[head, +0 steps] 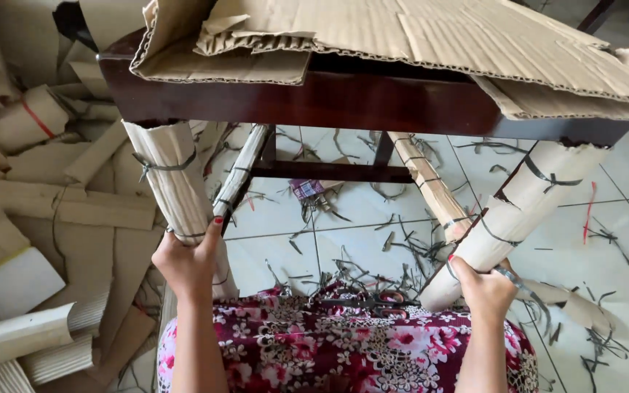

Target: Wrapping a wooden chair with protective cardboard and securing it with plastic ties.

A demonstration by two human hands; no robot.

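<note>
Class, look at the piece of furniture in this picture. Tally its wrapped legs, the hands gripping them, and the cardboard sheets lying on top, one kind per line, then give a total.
Cardboard-wrapped legs: 4 (front left, front right, back left, back right)
Hands gripping legs: 2 (left hand, right hand)
Cardboard sheets on top: at least 2 (sheet, sheet)
Total: 8

Cardboard sheets (pixel 431 36) atop table (pixel 314 102); scraps (pixel 45 211) left.

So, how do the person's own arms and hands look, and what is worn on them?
Both forearms are bare, with no sleeves, watch or bracelet in view. The left hand has red polish on the thumbnail. The right hand shows red polish on a nail too. No rings or gloves are visible.
</note>
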